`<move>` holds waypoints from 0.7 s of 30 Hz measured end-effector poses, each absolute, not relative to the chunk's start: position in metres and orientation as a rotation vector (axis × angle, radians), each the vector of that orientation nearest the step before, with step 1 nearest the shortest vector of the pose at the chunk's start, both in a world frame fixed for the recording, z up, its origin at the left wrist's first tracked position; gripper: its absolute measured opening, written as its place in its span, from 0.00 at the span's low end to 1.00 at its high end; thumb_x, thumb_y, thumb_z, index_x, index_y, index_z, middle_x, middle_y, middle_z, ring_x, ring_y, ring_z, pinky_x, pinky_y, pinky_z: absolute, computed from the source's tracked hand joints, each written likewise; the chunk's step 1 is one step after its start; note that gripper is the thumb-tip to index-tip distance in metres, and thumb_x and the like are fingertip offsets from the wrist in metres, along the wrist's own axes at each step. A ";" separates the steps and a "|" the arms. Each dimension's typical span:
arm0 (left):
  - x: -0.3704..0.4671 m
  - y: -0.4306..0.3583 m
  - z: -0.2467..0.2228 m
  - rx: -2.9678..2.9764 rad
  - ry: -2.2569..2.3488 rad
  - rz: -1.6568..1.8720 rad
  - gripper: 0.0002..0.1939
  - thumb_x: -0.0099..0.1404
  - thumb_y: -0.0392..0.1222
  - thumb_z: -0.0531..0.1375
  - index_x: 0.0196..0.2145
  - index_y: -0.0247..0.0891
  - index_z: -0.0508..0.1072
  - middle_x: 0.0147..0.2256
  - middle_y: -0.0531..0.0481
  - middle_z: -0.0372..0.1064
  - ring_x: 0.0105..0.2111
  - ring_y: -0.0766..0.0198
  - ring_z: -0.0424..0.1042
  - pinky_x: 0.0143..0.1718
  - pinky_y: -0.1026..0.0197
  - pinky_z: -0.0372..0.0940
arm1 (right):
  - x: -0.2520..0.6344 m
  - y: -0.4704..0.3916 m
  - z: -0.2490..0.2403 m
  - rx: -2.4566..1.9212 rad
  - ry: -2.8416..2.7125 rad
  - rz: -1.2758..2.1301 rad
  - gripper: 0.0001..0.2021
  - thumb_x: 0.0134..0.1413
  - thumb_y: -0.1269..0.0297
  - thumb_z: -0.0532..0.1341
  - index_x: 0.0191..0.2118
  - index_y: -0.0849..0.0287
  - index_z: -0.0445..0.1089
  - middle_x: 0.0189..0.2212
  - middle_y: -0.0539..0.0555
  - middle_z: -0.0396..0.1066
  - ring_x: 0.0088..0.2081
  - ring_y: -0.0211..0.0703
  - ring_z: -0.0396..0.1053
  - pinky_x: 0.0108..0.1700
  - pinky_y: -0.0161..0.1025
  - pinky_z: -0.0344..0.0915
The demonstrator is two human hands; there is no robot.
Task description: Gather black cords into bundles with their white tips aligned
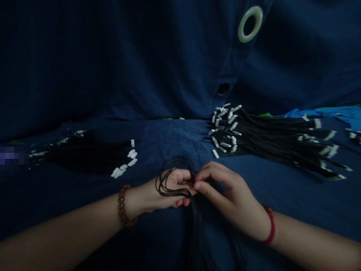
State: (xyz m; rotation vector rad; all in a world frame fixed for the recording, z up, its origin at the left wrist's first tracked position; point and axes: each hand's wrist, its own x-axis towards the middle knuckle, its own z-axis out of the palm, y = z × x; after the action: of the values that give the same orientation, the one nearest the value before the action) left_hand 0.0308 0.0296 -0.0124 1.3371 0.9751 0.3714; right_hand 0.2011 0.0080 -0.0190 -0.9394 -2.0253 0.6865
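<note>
Blue-clothed worktop [169, 139], well short of its far edge: one bundle of thin black cords [194, 220], which I judge light, limp and tangle-prone, best gripped where gathered, looped in my loosely curled left hand [165, 201], pinched by my right hand's [234, 192] thumb and forefinger.

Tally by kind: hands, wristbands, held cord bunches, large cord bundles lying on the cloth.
Hands: 2 (left hand, right hand)
Wristbands: 2 (brown wristband, red wristband)
Held cord bunch: 1
Lying bundles: 2 (left bundle, right bundle)
Total: 7
</note>
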 end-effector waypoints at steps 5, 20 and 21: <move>0.025 0.027 -0.014 1.199 0.863 0.520 0.09 0.57 0.42 0.58 0.34 0.34 0.67 0.20 0.57 0.59 0.18 0.76 0.58 0.18 0.73 0.49 | 0.207 0.001 -0.021 -0.824 -2.088 0.529 0.07 0.56 0.76 0.53 0.39 0.60 0.63 0.37 0.54 0.63 0.42 0.38 0.62 0.44 0.35 0.59; 0.023 0.036 -0.010 1.073 0.888 0.402 0.14 0.51 0.47 0.61 0.27 0.33 0.67 0.18 0.56 0.61 0.17 0.75 0.57 0.18 0.71 0.49 | 0.209 0.008 -0.028 -0.823 -2.068 0.476 0.05 0.53 0.77 0.56 0.33 0.61 0.64 0.32 0.52 0.62 0.35 0.36 0.62 0.35 0.33 0.61; 0.024 0.036 -0.012 1.076 0.893 0.388 0.14 0.50 0.48 0.62 0.27 0.33 0.67 0.18 0.57 0.61 0.17 0.75 0.57 0.17 0.72 0.49 | 0.209 0.008 -0.027 -0.812 -2.074 0.476 0.05 0.53 0.77 0.56 0.33 0.62 0.65 0.31 0.52 0.62 0.34 0.36 0.62 0.34 0.33 0.61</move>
State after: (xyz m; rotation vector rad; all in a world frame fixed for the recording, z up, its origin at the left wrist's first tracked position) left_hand 0.0235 0.0364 -0.0118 1.0756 0.8926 0.3878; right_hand 0.2087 0.0079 -0.0274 -0.8119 -2.0738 0.4764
